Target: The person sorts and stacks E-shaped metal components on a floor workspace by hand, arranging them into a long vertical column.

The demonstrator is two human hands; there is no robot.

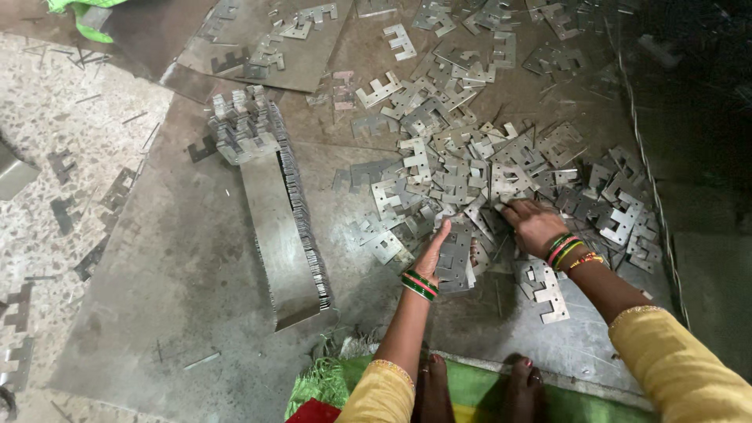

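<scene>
A small stack of flat grey notched metal plates (pixel 454 258) is gripped upright in the left hand (pixel 433 254); the right hand (pixel 535 223), fingers spread, is pressed onto the loose heap of plates (pixel 478 168). Gathering is in hand; another plate must be pinched and aligned.

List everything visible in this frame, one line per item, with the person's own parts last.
Flat notched grey metal plates: too many to count, a loose pile on the sheet-metal floor, centre and right.
Small stack of the same plates: one, grey, held in the left hand.
Long neat row of stacked plates: one, grey, left of the pile, against a slanted metal sheet.
Sheet-metal floor covering: grey-brown, under the pile.
Speckled stone floor: pale, far left, with scattered plates.
Green cloth: one, bottom centre, under the feet.
Left hand: green and red bangles, gripping the stack.
Right hand: bangles, resting on the pile.
Feet: two, bare, bottom centre.
</scene>
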